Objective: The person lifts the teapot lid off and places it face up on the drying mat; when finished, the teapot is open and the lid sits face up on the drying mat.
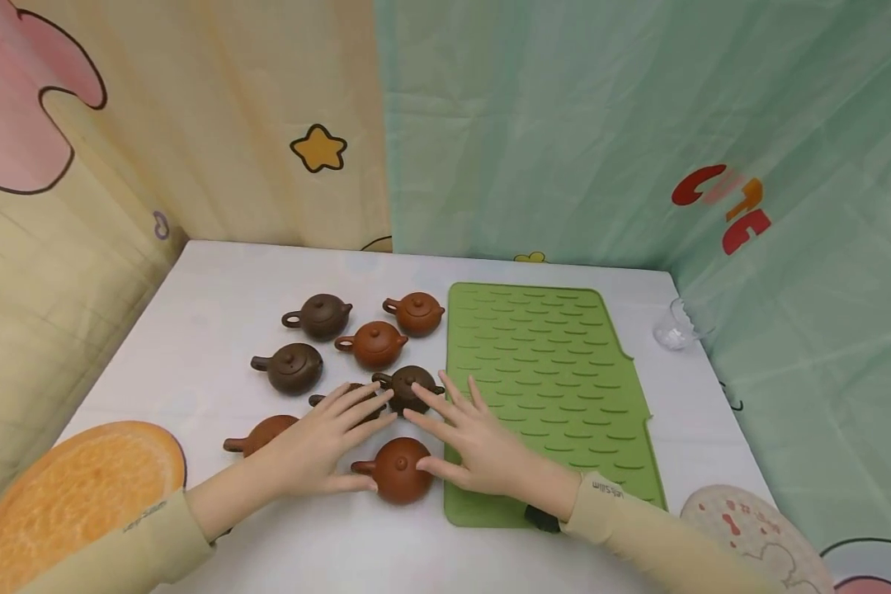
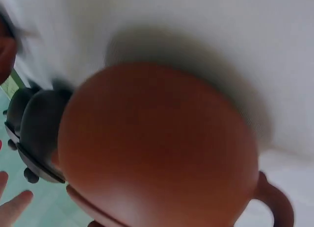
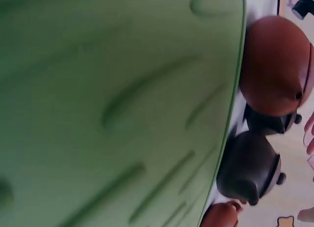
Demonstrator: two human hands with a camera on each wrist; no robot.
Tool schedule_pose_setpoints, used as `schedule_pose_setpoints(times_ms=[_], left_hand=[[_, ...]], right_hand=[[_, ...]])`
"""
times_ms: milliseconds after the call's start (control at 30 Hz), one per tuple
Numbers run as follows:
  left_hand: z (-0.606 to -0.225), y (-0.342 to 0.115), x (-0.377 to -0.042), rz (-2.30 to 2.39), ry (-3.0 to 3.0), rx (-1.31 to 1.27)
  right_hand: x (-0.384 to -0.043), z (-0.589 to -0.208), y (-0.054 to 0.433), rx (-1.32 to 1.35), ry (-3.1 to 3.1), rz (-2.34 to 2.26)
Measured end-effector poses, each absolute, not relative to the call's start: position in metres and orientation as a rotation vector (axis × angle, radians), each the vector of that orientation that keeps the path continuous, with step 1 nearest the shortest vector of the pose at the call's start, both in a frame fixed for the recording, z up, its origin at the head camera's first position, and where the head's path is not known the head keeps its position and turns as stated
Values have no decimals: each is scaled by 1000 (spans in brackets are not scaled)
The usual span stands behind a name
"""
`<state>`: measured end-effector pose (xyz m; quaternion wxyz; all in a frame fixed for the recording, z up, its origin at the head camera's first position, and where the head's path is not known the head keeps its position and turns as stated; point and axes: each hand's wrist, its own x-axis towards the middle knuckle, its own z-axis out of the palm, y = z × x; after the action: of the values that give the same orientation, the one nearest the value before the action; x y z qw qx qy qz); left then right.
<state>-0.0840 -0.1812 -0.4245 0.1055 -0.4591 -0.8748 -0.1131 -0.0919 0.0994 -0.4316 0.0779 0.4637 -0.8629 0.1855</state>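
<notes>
Several small clay teapots stand on a white table, some dark brown, some reddish brown. My left hand (image 1: 319,450) is spread above them, fingers straight, over a partly hidden dark teapot (image 1: 356,406) and beside a reddish teapot (image 1: 267,433). That hand's forearm hides part of the reddish one, and a reddish teapot (image 2: 157,143) fills the left wrist view. My right hand (image 1: 483,450) is also spread, its fingertips over another dark teapot (image 1: 408,384). Its thumb reaches the edge of the front reddish teapot (image 1: 403,472); whether it touches, I cannot tell. Neither hand holds anything.
A green ridged mat (image 1: 535,355) lies right of the teapots, partly under my right hand. A clear glass cup (image 1: 671,330) stands at the right edge. An orange-slice placemat (image 1: 96,487) is at the left front, a round pale mat (image 1: 750,528) at the right front.
</notes>
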Motion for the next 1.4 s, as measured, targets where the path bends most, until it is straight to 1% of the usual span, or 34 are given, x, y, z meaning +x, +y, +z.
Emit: schedule_pose_setpoints(times_ms=[267,400,600,867,1000,1067,1133,1200,1300,1400], left_hand=[[-433,-184,-67,-379,-2511,-1423],[-435,-182,-62,-490,-2592,-1367],[-437,-180,-65,-620,-2666,-1304],[-439,-180,-67,-754,-2667,-1284],[-442,-179,-67,-761,-2687,-1277],[-444,-179,-67,-763,-2707,-1263],[-445,-179,-68,-767,-2728,-1245],[-444,-180,-68,-785,-2749,-1235],[-444,-179,-69,-797,-2764,-1233],[-443,-179,-70,-792,-2779,-1241]], right_hand=[[-84,-440,86,1498,-2517,638],[-84,-440,82,1518,-2472,738],[-86,-439,76,1497,-2467,856],[-84,-437,72,1495,-2492,800],[-84,-438,74,1472,-2528,882],[-85,-438,77,1442,-2554,996],[-87,-437,80,1382,-2587,1199],[-90,-436,86,1257,-2650,1499],[-97,-432,100,916,-2720,1902],[-105,-430,121,532,-2735,2200]])
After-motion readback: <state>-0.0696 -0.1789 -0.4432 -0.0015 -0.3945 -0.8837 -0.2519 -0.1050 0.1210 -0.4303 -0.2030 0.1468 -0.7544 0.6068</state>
